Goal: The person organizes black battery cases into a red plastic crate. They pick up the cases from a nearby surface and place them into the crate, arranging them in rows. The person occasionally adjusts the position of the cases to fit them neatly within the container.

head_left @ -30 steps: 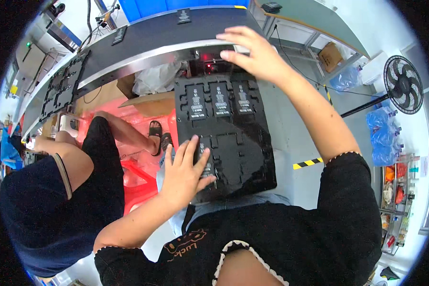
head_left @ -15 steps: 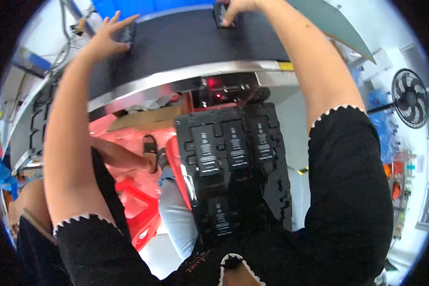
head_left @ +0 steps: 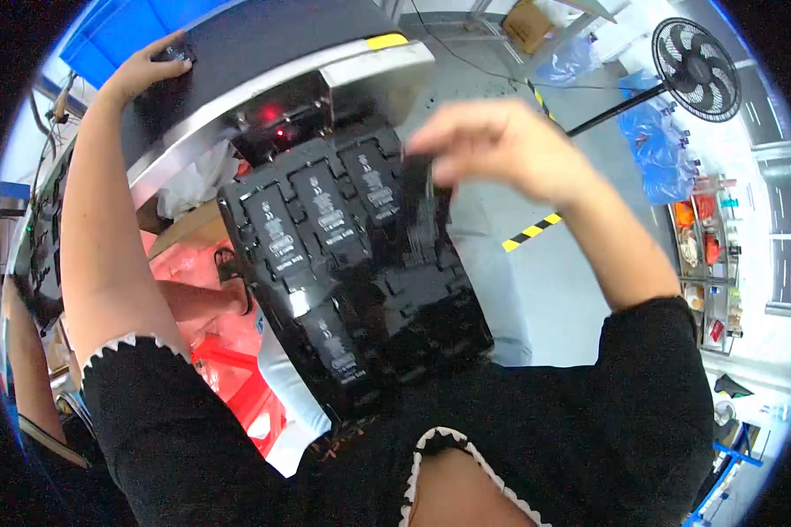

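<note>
A black compartment tray (head_left: 387, 316) rests tilted in front of my body. Several flat black rectangular blocks with white print lie in its pockets, one of them a printed block (head_left: 275, 230) at the far left. My right hand (head_left: 510, 149), smeared by motion, is over the tray's far right corner. Its fingers and thumb pinch another flat black block (head_left: 420, 215), which hangs down over the right pockets, also blurred. At the upper left, my left hand (head_left: 145, 72) has its fingers and thumb around a small black printed block (head_left: 177, 55) on the black belt.
The black conveyor belt (head_left: 264, 48) has a metal edge rail. Beneath it sits a dark box (head_left: 286, 119) with a red light. Blue bins (head_left: 123, 39) stand behind. A person's leg (head_left: 193, 300) shows at left, a standing fan (head_left: 696, 70) at right.
My view has turned right. My right hand has come from the belt to the tray, carrying a black block. My left hand's fingers have closed around the block on the belt.
</note>
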Demonstrator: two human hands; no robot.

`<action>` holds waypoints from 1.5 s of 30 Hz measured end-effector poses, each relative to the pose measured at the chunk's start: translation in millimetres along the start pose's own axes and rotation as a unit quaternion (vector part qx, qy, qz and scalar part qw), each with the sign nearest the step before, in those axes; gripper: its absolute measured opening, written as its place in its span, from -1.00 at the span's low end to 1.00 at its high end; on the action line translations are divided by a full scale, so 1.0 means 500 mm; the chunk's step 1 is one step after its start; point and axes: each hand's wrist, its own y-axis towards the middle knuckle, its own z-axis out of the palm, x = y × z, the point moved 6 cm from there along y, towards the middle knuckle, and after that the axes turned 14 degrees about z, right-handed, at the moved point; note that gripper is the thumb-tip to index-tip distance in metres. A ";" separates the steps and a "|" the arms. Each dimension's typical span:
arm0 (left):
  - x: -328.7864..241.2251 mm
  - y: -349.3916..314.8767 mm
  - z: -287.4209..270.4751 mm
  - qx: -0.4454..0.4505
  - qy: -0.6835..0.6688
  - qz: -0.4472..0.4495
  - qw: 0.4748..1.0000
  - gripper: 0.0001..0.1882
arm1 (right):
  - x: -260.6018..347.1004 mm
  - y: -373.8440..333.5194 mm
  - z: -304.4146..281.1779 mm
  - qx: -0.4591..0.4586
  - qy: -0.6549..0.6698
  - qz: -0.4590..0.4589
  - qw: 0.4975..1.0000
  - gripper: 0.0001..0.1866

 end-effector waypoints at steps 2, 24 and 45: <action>-0.005 0.017 0.012 -0.015 -0.027 -0.017 0.999 -0.17 | -0.067 -0.066 0.060 0.087 0.011 0.161 0.983 -0.74; -0.784 -0.514 0.371 0.033 0.157 0.156 0.975 -0.28 | -0.168 -0.227 0.217 -0.206 -0.282 -0.213 0.913 -0.57; -0.648 -0.619 0.307 -0.324 -0.234 -0.179 0.899 -0.40 | 0.080 0.085 0.308 -0.253 -0.571 -0.398 0.672 -0.71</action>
